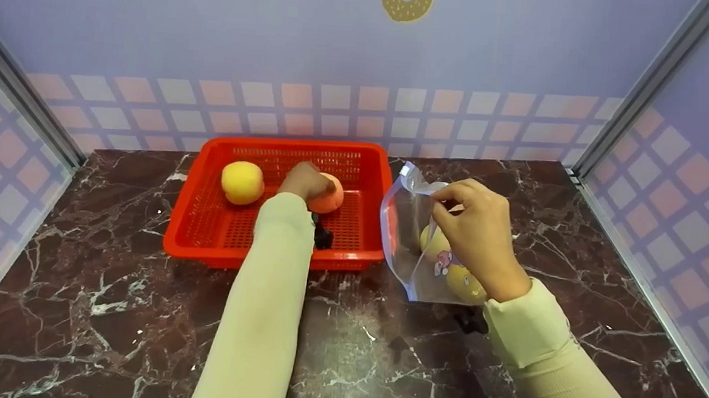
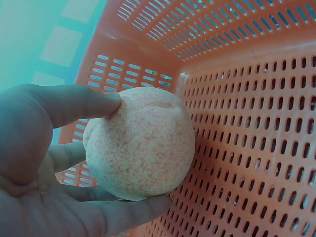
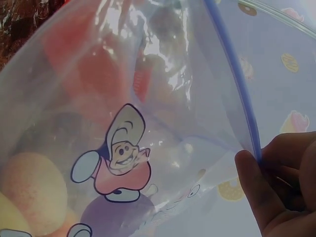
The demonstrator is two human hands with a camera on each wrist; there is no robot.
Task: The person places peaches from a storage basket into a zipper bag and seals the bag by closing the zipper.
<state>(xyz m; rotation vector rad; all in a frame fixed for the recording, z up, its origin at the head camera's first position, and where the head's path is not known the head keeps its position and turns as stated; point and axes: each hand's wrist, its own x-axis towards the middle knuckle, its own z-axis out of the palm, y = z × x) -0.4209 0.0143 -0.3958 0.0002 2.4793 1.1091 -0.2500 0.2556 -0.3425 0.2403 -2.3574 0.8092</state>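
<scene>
My left hand point(image 1: 306, 182) grips a pinkish peach point(image 2: 143, 143) inside the red plastic basket point(image 1: 205, 253), thumb on one side and fingers under the other. To its left in the basket lies a yellow round fruit point(image 1: 242, 182). My right hand point(image 1: 478, 231) pinches the blue-edged rim of a clear zip bag point(image 1: 406, 247) between thumb and fingers. The bag's mouth gapes toward the basket. Inside it sit several round fruits, among them a yellow one point(image 1: 466, 285) and a peach-toned one point(image 3: 37, 192). A purple round shape point(image 3: 116, 217) shows behind the printed cartoon figure.
Everything stands on a dark red marbled tabletop point(image 1: 97, 330). Behind rises a lilac wall point(image 1: 291, 42) with checkered squares, and side panels flank the table. The basket's right wall is close beside the bag. A black wrist strap piece point(image 1: 323, 237) shows by the left sleeve.
</scene>
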